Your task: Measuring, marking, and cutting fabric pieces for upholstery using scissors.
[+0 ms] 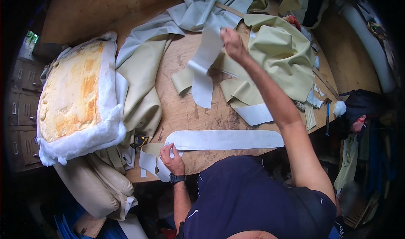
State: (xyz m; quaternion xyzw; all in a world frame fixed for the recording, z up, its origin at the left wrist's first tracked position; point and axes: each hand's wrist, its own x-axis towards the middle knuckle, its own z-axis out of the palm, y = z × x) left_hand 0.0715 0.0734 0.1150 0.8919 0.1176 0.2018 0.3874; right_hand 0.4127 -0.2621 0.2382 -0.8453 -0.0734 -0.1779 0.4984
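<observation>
My right hand (233,44) is raised over the far middle of the table, closed on the upper end of a pale strip of upholstery material (202,85). That strip hangs down in a curve, its rounded lower end near the tabletop. At the near edge, my left hand (172,159) has its fingers curled at the rounded left end of a long white strip (228,140), which lies flat. Beside this hand, a folded beige-and-white strip (152,161) droops over the table's edge. A black-and-yellow tape measure (140,141) lies just left of it.
A foam cushion (71,95) edged with white wadding stands at the left. Beige upholstery material (282,49) is heaped at the far right, and grey material (206,11) at the back. A blue-handled hammer (327,112) hangs by the right edge. The wooden tabletop (181,53) is scuffed.
</observation>
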